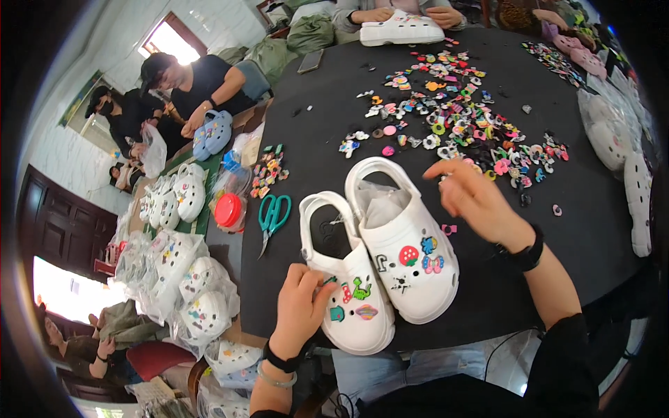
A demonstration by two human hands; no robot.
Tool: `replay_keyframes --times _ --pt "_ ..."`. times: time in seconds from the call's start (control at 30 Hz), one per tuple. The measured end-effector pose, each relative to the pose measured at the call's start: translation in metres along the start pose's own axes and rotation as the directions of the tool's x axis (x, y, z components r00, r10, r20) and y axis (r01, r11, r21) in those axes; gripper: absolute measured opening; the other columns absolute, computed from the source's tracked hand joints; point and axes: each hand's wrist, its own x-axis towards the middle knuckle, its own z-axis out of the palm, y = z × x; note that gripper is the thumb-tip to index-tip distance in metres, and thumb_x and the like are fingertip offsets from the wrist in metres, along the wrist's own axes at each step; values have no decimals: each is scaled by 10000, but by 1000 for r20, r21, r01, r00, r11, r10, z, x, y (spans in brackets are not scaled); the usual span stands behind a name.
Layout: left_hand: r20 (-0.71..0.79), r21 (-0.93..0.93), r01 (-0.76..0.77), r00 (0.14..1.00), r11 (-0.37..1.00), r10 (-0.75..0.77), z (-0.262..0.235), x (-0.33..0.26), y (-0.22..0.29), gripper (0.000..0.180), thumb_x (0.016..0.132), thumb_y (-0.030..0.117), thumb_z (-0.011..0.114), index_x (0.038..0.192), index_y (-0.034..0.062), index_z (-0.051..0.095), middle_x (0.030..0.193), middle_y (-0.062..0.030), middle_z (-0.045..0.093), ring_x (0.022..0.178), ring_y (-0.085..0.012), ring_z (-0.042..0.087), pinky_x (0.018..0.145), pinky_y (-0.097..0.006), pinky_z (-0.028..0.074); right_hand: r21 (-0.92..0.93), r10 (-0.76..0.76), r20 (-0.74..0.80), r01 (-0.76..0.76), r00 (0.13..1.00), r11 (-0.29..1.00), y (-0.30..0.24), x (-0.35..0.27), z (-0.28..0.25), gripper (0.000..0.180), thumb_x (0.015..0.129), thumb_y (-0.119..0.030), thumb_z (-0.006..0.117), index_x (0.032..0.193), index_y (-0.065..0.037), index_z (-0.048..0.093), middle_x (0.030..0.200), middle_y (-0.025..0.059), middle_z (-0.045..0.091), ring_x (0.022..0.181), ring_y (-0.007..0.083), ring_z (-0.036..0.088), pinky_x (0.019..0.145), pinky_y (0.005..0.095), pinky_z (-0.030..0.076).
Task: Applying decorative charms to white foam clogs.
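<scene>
Two white clogs [359, 306] stand side by side at the table's near edge, toes toward me. The left one carries a green dinosaur charm [361, 288] and a ringed-planet charm [366, 313]. On the right clog [425, 279] are a strawberry charm [409, 256] and a pink-and-blue butterfly charm [433, 265], and clear plastic fills its opening. My left hand [300, 303] is closed at the left clog's outer side, its thumb by a small dark green charm [330, 280]. Above the table, right of the right clog's heel strap, my right hand [477, 198] is open, index finger stretched out.
Loose charms [453, 115] lie spread across the black table [313, 132]. Left are teal-handled scissors [273, 219], a red-lidded jar [228, 210] and bagged white clogs [171, 261]. A person opposite holds a white clog [402, 31]; another, at left, holds blue clogs [212, 134].
</scene>
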Motion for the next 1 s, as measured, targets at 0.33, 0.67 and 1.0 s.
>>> replay_keyframes --times 0.33,0.67,1.0 --pt "-39 -58 -166 986 984 164 -1 7 -4 69 853 -17 590 794 -18 554 706 -155 529 637 -341 555 563 -361 439 -239 -287 250 346 925 907 -14 -20 45 175 944 -204 562 1075 -100 613 825 73 691 702 244 678 603 350 515" --pt "-14 -494 314 929 811 -369 -2 -12 -12 191 955 67 496 777 0 503 648 -70 420 562 -129 418 525 -298 356 -179 -263 221 304 939 936 -9 -26 42 147 937 -208 570 1032 -115 633 794 59 684 692 222 672 602 344 512" --pt "-55 79 -379 922 922 383 5 -33 96 143 909 148 585 856 15 572 747 -172 540 654 -383 520 576 -433 406 115 -545 422 554 724 825 -31 -56 65 248 868 -323 697 943 -95 635 653 35 545 578 190 568 517 330 429"
